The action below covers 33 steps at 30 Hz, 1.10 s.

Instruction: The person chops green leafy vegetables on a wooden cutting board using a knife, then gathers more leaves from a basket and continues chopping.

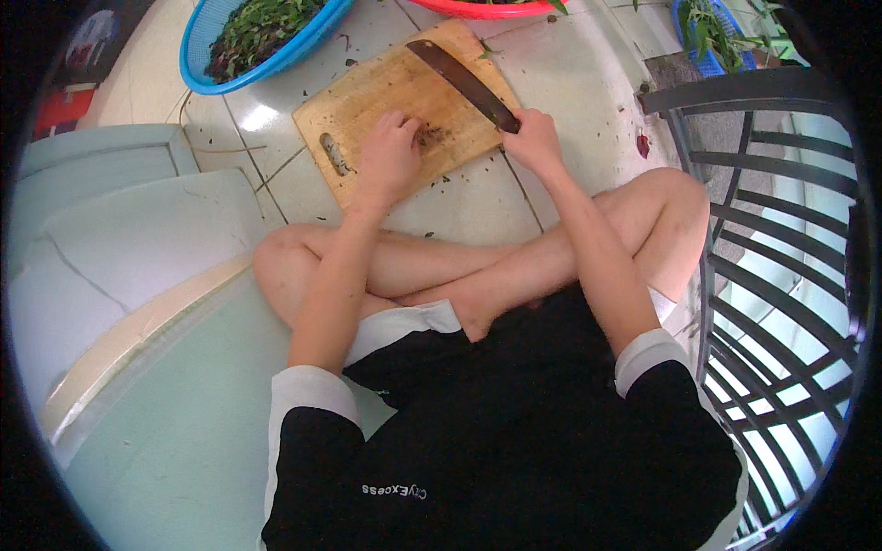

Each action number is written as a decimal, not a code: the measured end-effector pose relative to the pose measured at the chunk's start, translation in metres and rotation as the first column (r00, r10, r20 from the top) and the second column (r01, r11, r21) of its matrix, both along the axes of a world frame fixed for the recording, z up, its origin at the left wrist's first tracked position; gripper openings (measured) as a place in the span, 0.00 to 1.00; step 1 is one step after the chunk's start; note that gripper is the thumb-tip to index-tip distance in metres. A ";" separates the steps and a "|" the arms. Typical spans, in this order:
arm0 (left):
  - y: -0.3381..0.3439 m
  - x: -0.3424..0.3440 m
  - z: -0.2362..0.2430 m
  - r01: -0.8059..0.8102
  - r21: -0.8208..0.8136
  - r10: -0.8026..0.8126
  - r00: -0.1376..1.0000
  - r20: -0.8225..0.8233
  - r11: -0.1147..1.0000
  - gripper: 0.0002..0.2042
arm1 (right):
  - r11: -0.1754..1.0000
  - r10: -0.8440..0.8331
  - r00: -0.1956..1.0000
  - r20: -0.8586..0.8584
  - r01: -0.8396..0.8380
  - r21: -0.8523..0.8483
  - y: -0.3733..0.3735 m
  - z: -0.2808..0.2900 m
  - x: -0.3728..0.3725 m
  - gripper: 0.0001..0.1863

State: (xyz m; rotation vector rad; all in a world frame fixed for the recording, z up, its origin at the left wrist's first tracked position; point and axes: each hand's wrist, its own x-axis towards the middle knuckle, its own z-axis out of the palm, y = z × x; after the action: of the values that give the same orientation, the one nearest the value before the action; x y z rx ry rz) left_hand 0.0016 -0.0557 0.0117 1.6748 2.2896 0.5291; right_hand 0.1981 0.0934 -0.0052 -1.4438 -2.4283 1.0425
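Observation:
A wooden cutting board (367, 101) lies on the tiled floor in front of my crossed legs. My right hand (533, 140) is closed round the handle of a dark-bladed knife (459, 81). Its blade slants up and left across the board's right part, the tip near the far edge. Over the left half of the board, my left hand (392, 151) is closed, its fingers curled inward. Beside those fingers sits a small heap of dark chopped bits (436, 134). Whether the fingers pinch anything is hidden.
A blue basket (191, 50) of leafy greens stands at the far left, a red basin (487, 11) beyond the board. Another blue basket (709, 62) with greens is far right. Dark railing bars (781, 188) rise on my right. A pale panel (147, 230) is on my left.

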 end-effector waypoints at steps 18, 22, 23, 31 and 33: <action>0.023 0.028 -0.016 0.149 0.112 -0.140 0.986 -0.085 0.982 0.04 | 0.995 0.023 1.000 -0.011 -0.021 0.100 -0.011 0.001 -0.002 0.15; 0.023 0.032 -0.024 0.085 0.046 -0.080 0.991 -0.103 0.995 0.04 | 0.990 0.062 0.995 -0.077 -0.051 0.131 -0.015 -0.004 -0.003 0.17; 0.019 0.028 -0.028 0.082 0.105 -0.075 0.995 -0.069 0.991 0.04 | 0.994 0.006 0.994 -0.112 0.006 0.111 -0.016 -0.006 -0.004 0.16; 0.034 -0.077 0.121 -0.479 0.600 0.341 0.878 0.336 0.641 0.02 | 0.991 -0.104 0.971 -0.216 0.119 0.058 -0.011 0.009 0.008 0.15; 0.039 -0.100 0.165 -0.551 0.656 0.396 0.832 0.388 0.516 0.08 | 0.997 -0.045 0.968 -0.248 0.059 0.048 -0.008 0.018 0.008 0.16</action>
State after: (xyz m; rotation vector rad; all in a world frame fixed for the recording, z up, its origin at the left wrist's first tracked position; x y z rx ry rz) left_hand -0.0983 -0.0172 0.1768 1.0672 2.5253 1.9100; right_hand 0.2064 0.0858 0.0128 -1.2687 -2.2152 1.0645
